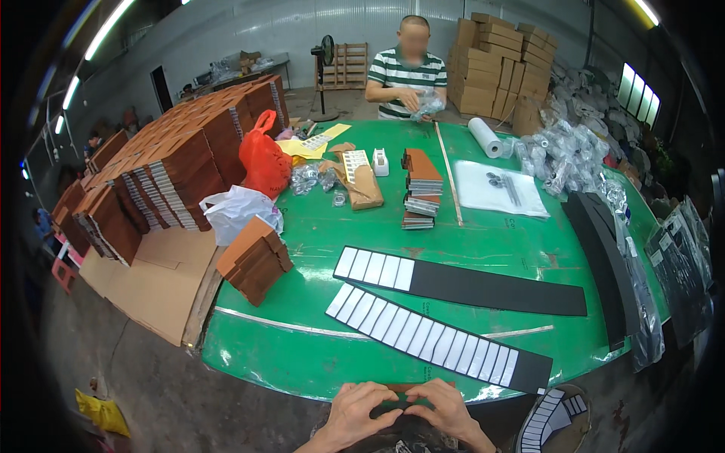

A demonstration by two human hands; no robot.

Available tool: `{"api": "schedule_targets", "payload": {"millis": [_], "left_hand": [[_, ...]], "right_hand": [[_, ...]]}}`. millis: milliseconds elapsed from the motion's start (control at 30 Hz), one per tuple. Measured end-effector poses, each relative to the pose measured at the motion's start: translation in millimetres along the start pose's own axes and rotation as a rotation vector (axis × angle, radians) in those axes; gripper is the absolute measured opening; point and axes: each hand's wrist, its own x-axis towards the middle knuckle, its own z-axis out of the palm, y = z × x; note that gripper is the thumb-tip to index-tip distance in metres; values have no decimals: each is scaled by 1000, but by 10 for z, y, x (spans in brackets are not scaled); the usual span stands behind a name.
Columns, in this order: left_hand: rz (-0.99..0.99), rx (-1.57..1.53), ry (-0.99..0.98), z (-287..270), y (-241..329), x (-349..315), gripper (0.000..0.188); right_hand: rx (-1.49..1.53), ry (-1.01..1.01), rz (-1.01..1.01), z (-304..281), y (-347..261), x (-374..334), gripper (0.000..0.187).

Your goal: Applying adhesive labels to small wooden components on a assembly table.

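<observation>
"Fingers point(370, 395) curled and narrow: my left hand point(350, 414) and my right hand point(447, 411) hold a thin, flat, reddish-brown piece point(402, 387) between them."

"Where exactly is it?"

"Low in front of me, at the near edge of a broad, glossy green tabletop point(310, 287). My thumbs point toward each other below it, nearly meeting. Much of the piece is hidden behind my hands, so I can't tell its full shape."

"What's nearest?"

"Just beyond, a long black strip with white rectangles along most of its length point(438, 340). Behind that, a second black strip with white patches only at its left end point(461, 283)."

"And to the left?"

"A small, stepped stack of orange-brown blocks point(255, 264), near a crumpled white plastic bag point(240, 215) and a bulging red plastic bag point(264, 162)."

"Right side?"

"Curved lengths of plain black material point(596, 264), with a heap of clear plastic wrapping point(563, 155) beyond."

"Anyone across from you?"

"Yes, a person in a green-and-white striped shirt point(408, 72), standing at the far edge, both hands on some crinkled clear plastic point(428, 106)."
</observation>
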Motion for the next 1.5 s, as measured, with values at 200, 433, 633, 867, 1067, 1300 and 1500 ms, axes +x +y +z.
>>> {"api": "schedule_targets", "payload": {"millis": [200, 433, 633, 867, 1067, 1300, 1500], "left_hand": [[22, 58, -48, 39, 17, 100, 21], [51, 99, -49, 96, 56, 195, 23], [61, 113, -104, 144, 84, 235, 23], [106, 128, -68, 180, 117, 267, 24], [130, 187, -66, 144, 163, 285, 23], [194, 265, -52, 170, 135, 275, 28], [258, 289, -44, 160, 123, 269, 27]], "right_hand": [[12, 49, -67, -47, 133, -8, 32], [21, 100, -75, -79, 202, -21, 30], [49, 128, -92, -94, 267, -72, 28], [45, 169, -106, -99, 277, -101, 27], [-44, 148, -111, -147, 227, -70, 29], [-117, 122, -116, -137, 218, -60, 28], [-178, 124, -140, -114, 192, -44, 29]]}}
